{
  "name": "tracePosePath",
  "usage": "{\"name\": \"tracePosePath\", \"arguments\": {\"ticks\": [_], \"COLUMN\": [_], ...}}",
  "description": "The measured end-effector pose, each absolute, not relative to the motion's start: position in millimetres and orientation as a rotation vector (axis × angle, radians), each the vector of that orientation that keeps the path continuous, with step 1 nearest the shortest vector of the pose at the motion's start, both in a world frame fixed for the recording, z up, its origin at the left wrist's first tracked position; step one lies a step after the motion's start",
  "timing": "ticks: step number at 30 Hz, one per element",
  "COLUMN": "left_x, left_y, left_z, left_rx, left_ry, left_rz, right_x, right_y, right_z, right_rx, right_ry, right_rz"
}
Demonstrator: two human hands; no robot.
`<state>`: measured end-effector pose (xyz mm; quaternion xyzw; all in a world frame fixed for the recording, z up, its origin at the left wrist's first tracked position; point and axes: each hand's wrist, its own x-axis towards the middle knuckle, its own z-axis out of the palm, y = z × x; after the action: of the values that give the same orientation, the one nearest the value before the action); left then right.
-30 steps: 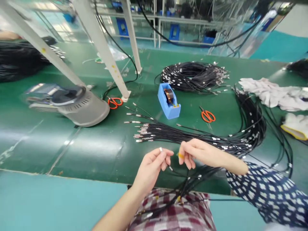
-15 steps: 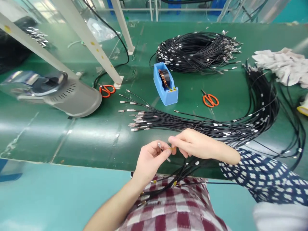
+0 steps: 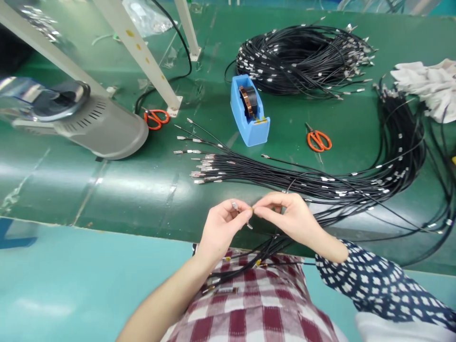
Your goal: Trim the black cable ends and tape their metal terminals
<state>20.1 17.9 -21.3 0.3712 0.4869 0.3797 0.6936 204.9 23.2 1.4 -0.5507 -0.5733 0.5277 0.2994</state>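
My left hand (image 3: 221, 228) pinches a short black cable end with a silver metal terminal (image 3: 234, 206) poking out above the fingers. Another metallic tip shows below the same fingers. My right hand (image 3: 295, 217) is closed in a pinch, thumb and forefinger meeting the left fingertips at a small yellowish bit of tape (image 3: 252, 210). Under the hands, a loose group of black cables (image 3: 270, 248) hangs over the table edge onto the lap. Just beyond lies a long bundle of black cables (image 3: 278, 176) with silver terminals at its left end.
A blue tape dispenser (image 3: 257, 134) stands behind the bundle, near a large cable coil (image 3: 302, 61). Orange-handled scissors (image 3: 319, 140) lie to its right, another orange pair (image 3: 156, 118) by a grey machine (image 3: 107, 128). White gloves (image 3: 427, 88) rest at the far right.
My right hand has turned and come in closer, its thumb and forefinger now pinching at the left fingertips. My left hand keeps its hold. The view has tipped slightly downward.
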Motion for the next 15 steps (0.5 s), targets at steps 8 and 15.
{"name": "tracePosePath", "arguments": {"ticks": [8,15], "left_x": [26,27], "left_y": [13,5], "left_z": [-21,-17], "left_rx": [0.583,0.775], "left_ry": [0.919,0.970], "left_rz": [0.884,0.919], "right_x": [213,207], "right_y": [31,36], "right_z": [4,6], "right_rx": [-1.402,-1.296], "right_ry": [-1.306,-1.335], "right_rz": [1.615,1.735]}}
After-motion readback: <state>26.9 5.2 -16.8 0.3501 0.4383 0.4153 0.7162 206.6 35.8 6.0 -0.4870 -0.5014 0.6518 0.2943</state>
